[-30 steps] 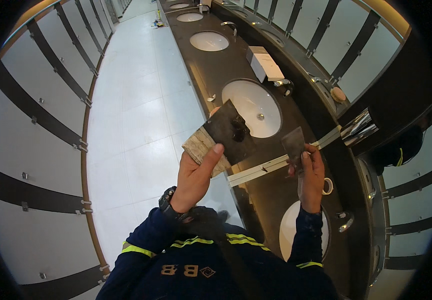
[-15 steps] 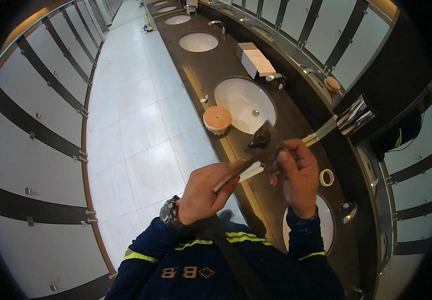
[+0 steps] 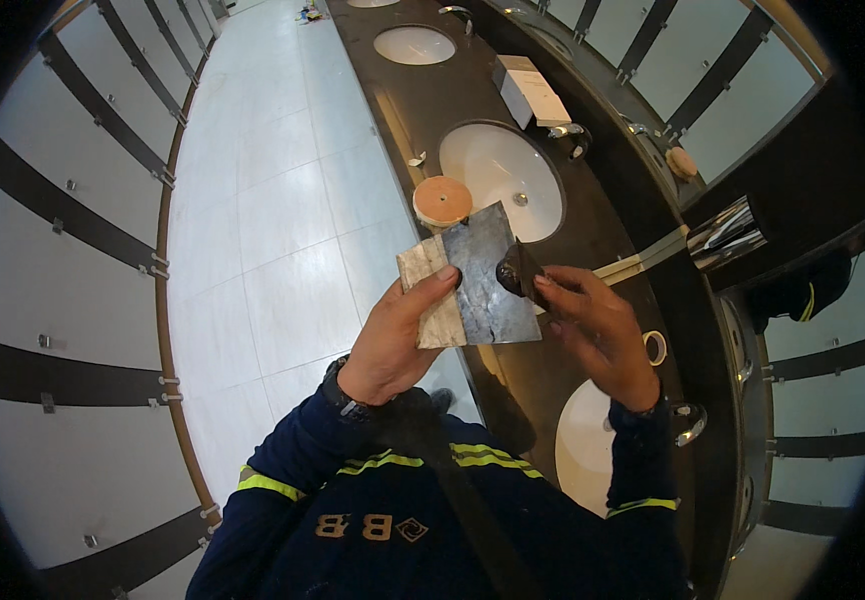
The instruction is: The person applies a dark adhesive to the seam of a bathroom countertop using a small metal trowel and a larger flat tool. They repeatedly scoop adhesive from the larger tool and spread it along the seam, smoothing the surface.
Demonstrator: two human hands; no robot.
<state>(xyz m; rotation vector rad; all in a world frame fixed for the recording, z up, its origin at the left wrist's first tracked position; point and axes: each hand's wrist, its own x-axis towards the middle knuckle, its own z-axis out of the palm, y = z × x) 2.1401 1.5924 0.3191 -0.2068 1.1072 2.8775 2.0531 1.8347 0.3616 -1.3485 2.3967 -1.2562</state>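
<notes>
My left hand (image 3: 390, 342) grips a wide scraper (image 3: 493, 290) by its worn beige handle part, thumb on top. Its broad grey metal blade faces up, smeared in places. In my right hand (image 3: 608, 335), a small dark flat spreader (image 3: 529, 268) is pinched between thumb and fingers. A lump of black paste (image 3: 506, 275) sits at the spreader's edge, against or just over the metal blade. Just beyond the scraper, a round tub (image 3: 443, 199) with a pinkish-orange top stands on the counter, partly covered by the scraper's corner.
The dark counter (image 3: 403, 110) carries several white sinks, one (image 3: 468, 160) beyond my hands and another (image 3: 583, 455) below my right forearm. A white box (image 3: 535, 92), a chrome faucet (image 3: 575, 138) and a tape roll (image 3: 657, 347) are along it. White cubicle doors (image 3: 63, 255) line the left.
The scraper has turned from edge-on to flat, its blade now facing up. My right hand has shifted slightly right, with the dark spreader now at the metal blade.
</notes>
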